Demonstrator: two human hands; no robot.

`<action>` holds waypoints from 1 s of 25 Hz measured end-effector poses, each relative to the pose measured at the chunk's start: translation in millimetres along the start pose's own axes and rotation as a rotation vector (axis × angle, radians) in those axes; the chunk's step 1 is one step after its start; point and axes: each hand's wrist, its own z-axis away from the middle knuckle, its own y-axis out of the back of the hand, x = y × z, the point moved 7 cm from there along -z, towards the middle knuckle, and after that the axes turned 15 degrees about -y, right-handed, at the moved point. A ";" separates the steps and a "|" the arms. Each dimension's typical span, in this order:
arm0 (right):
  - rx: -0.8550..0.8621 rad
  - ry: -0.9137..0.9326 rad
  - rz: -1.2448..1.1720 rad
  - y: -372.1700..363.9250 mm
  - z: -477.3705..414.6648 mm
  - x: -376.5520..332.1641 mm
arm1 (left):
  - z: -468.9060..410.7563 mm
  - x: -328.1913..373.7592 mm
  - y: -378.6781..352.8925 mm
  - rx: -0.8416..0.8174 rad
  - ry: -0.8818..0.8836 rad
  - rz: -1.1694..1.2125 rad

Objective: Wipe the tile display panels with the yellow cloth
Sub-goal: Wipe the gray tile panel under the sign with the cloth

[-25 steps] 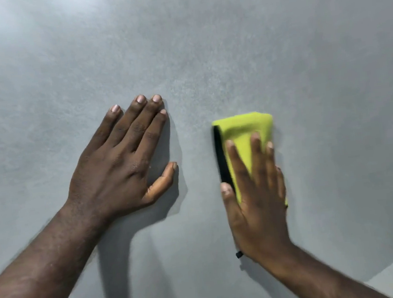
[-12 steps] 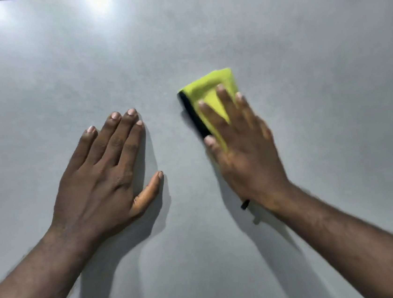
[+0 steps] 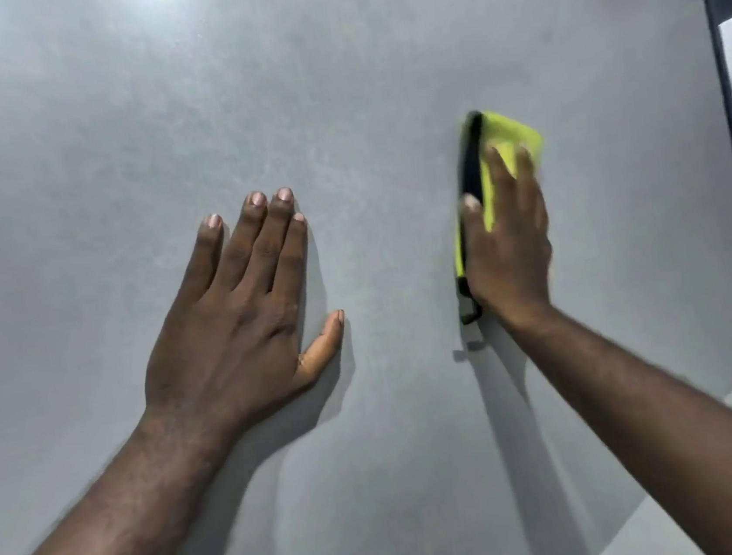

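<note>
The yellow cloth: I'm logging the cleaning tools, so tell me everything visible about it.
The yellow cloth is a bright yellow-green folded pad, soft-looking, with a black edge down its left side and a small black loop at the bottom. It lies flat against the grey tile panel, pinned under the right hand, whose fingers cover its lower part. It looks slightly motion-blurred.

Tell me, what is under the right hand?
The folded yellow cloth, pressed on the grey tile panel by the right hand. Its lower part is covered by the hand.
</note>
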 end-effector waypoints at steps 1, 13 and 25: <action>0.013 -0.153 0.001 0.4 26.9 25.3 | 0.7 0.8 -0.7 -0.007 -0.010 0.000; -0.191 0.037 -0.023 -15.2 131.0 52.4 | 7.9 59.9 -12.4 -0.048 -0.233 0.047; -0.172 0.123 -0.081 4.6 69.4 73.0 | 6.6 64.0 -6.8 -0.025 -0.194 0.042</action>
